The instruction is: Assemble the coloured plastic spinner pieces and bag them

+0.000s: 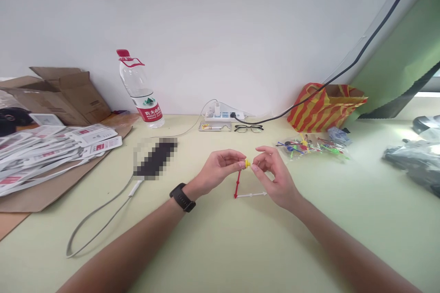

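Note:
Between my hands is a small yellow plastic connector piece (247, 163). The thumb and forefinger of my left hand (220, 169) pinch its left side. At its right end, the thumb and a fingertip of my right hand (277, 178) close on it, while the forefinger is raised; the exact contact is too small to make out. Below the hands, a red plastic rod (237, 184) meets a white plastic rod (250, 195) at a red corner joint (235, 196). The red rod's upper end is partly hidden by my left hand, and the white rod's right end reaches near my right hand.
Right of my hands lies a clear bag of colourful plastic pieces (309, 145), before a red-and-yellow striped bag (323, 107). Glasses (249, 128) and a power strip (223, 115) are by the wall. Leftward are a water bottle (146, 100), a cable (92, 210) and piled white badges (58, 151).

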Motion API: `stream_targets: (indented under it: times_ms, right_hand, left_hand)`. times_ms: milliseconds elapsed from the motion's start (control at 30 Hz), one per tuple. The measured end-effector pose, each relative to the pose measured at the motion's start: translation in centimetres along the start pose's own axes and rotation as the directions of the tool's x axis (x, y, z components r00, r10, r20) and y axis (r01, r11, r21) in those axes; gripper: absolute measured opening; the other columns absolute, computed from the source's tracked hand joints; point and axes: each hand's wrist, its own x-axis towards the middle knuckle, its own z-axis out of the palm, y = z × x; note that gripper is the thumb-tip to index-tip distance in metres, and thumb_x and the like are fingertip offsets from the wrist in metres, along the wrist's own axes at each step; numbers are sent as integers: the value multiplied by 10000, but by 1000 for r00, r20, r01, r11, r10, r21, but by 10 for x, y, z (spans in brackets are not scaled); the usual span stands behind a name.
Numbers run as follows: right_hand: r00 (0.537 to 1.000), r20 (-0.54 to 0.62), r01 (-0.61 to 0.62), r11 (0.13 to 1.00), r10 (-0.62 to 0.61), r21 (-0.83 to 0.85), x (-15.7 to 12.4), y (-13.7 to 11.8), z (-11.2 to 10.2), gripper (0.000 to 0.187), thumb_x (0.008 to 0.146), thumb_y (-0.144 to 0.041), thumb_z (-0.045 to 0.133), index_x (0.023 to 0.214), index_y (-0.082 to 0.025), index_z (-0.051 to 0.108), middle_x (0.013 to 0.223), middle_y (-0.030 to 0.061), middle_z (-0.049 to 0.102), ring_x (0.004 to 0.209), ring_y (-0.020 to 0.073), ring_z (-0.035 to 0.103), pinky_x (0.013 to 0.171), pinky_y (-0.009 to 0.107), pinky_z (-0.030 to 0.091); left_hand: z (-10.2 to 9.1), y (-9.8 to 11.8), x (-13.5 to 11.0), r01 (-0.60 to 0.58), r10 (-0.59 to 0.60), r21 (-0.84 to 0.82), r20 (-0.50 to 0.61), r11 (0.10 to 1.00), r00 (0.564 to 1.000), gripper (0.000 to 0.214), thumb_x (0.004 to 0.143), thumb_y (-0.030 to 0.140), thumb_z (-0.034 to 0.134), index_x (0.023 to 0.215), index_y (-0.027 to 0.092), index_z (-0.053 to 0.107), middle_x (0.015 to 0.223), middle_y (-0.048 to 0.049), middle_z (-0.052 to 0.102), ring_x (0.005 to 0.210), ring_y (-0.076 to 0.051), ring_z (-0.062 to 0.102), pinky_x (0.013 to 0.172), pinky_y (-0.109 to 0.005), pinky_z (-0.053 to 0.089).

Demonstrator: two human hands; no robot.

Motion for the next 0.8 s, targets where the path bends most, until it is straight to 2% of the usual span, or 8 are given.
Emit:
stream_targets:
  times_ms: [233,333,433,500,567,633,700,800]
  right_hand:
    - [999,34,-33,999,33,27,0,2,1,419,1011,-407,588,1371,-272,422,888,11,632,754,187,622,746,363,561]
    - [997,42,-63,994,60,85,2,2,1,454,1004,-402,600,1390,-276,397,906,10,647,765,183,638,758,360,565]
    - [997,31,-73,993,71,92,4,4,-1,470,1003,-393,586,1410,-271,384,889,3,636,769,183,640,750,352,565]
    - [998,-18,-67,998,67,-17,6,9,-5,469,1002,-369,571,1420,-257,391,870,3,632,763,189,638,720,341,553]
    - [997,-52,-60,973,49,-225,7,15,-10,478,992,-325,558,1435,-243,401,864,11,643,739,196,628,679,336,527]
    - [999,-32,-37,885,25,-465,8,23,-16,487,974,-273,545,1443,-234,422,864,21,661,730,212,625,667,349,502]
    - [1000,16,5,761,7,-649,8,30,-21,479,958,-230,531,1432,-226,462,853,36,673,758,241,636,692,371,492]
    - [997,67,76,611,-38,-788,9,38,-24,430,953,-187,511,1381,-212,533,840,63,677,802,274,642,735,400,490]
  left_hand:
    - [5,-2,-3,-11,9,70,27,997,1000,279,858,362,818,1036,155,757,1042,-110,761,990,-236,717,937,-405,577]
    - [7,-2,-2,-66,63,128,29,990,998,283,855,365,819,1029,150,758,1026,-110,764,958,-230,720,939,-408,581]
    - [6,-2,-2,-145,150,284,5,948,989,300,878,378,792,1093,175,747,1100,-109,757,1000,-235,706,954,-405,571]
    - [3,-4,-3,-171,214,470,-40,866,976,321,898,384,764,1167,213,726,1173,-100,742,1060,-249,683,950,-404,558]
    - [-2,-8,-2,-172,274,662,-52,730,960,321,929,364,720,1224,240,703,1202,-94,730,1092,-266,655,944,-418,542]
    - [-7,-15,-2,-197,315,786,4,586,949,285,971,316,651,1242,242,696,1209,-95,723,1136,-285,619,974,-444,517]
    - [-12,-22,-1,-236,316,853,89,465,945,267,998,284,591,1235,226,698,1222,-101,715,1186,-301,580,1004,-462,494]
    - [-18,-29,0,-219,294,917,119,333,948,278,1006,263,552,1237,208,695,1251,-121,697,1208,-326,553,1005,-490,470]
